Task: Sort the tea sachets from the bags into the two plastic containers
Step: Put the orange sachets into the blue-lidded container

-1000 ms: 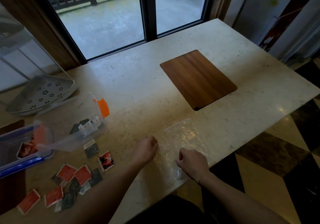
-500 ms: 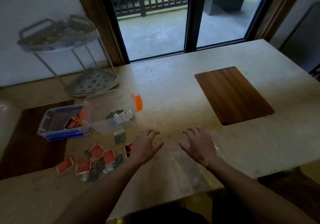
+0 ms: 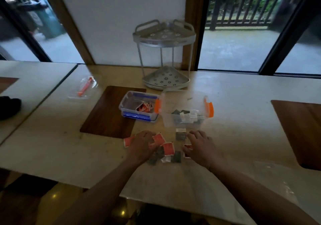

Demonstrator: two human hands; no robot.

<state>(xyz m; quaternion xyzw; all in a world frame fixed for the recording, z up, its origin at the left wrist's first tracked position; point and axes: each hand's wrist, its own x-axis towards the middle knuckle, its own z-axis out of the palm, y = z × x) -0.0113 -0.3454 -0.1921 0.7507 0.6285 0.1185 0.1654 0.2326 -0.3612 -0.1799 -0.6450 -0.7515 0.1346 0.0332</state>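
Note:
A pile of tea sachets (image 3: 168, 149), some red and some dark, lies on the stone table near its front edge. My left hand (image 3: 142, 144) rests palm down on the pile's left side, fingertips touching red sachets. My right hand (image 3: 199, 146) hovers palm down over the right side, fingers spread beside a dark sachet (image 3: 180, 135). Neither hand visibly grips anything. Behind the pile, the blue-latched container (image 3: 139, 116) holds red sachets. The orange-latched container (image 3: 209, 109) to its right holds dark ones. An empty clear bag (image 3: 278, 177) lies flat at the right.
A two-tier metal corner rack (image 3: 165, 38) stands behind the containers. A clear lid with an orange latch (image 3: 83, 89) lies at the back left. Wooden inlays (image 3: 107, 117) sit in the table at left and at right (image 3: 298, 130). A dark object (image 3: 8, 106) lies far left.
Both hands left the empty bag and moved left onto the sachet pile. The view swung left, so the bag now lies off to the right.

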